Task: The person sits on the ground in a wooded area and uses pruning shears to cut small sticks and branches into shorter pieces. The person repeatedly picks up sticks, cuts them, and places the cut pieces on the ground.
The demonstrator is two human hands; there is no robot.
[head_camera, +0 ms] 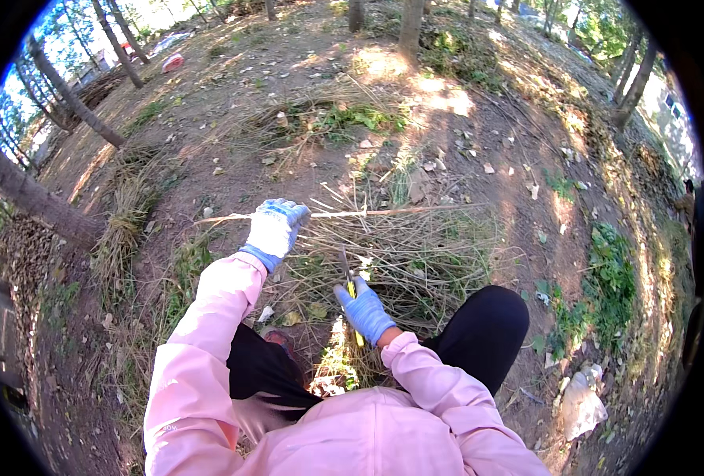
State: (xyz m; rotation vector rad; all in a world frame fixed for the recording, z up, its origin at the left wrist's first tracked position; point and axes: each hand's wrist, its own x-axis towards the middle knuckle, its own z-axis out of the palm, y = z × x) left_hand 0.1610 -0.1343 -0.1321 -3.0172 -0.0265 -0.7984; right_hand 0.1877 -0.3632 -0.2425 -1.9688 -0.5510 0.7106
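Observation:
Gloved in white and blue, my left hand (276, 231) grips a long dry plant stalk (399, 210), which lies crosswise and sticks out on both sides of the fist. My right hand (366, 310), in a blue glove, is closed on a hand tool with yellow handles (358, 338) and a dark metal blade (345, 262), probably garden shears; the blade points away from me. Under and beyond the tool spreads a pile of cut dry stalks (411, 247) with some green leaves, between my hands and my bent right knee.
Tree trunks (43, 199) stand at the left, with more at the back. Grass bundles lie left (120, 232) and ahead (328, 116). Green weeds (610, 279) grow at the right, near a crumpled plastic bag (583, 404). Fallen leaves dot the bare soil.

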